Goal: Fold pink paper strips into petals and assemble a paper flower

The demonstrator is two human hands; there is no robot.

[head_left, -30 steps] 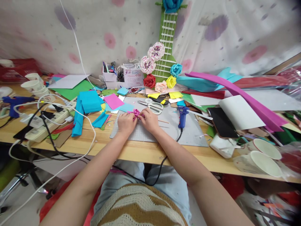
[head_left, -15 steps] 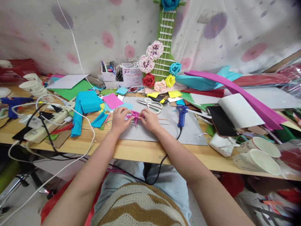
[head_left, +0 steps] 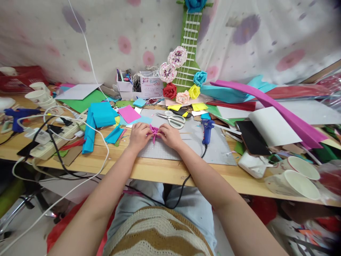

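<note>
A magenta paper flower (head_left: 154,132) with narrow, pointed petals is held between my two hands, over the grey cutting mat (head_left: 170,153). My left hand (head_left: 140,136) pinches its left side with thumb and fingers. On the opposite side my right hand (head_left: 169,135) grips it the same way, its fingertips curled in. Parts of the flower are covered by my fingers. A thin stick (head_left: 186,133) lies just right of my right hand. Beyond the hands rest scissors (head_left: 174,120) with pale handles, and a blue glue gun (head_left: 207,131) lies farther right.
Blue paper (head_left: 102,115) and a magenta sheet (head_left: 129,113) lie to the left, near a power strip (head_left: 50,144) with tangled cables. Paper cups (head_left: 299,183) and a phone (head_left: 252,137) are at the right. A green paper guitar (head_left: 186,53) with flowers stands behind.
My fingers have drawn in on the flower, and its petals look more gathered between them. The whole view has shifted slightly. Both hands keep their hold.
</note>
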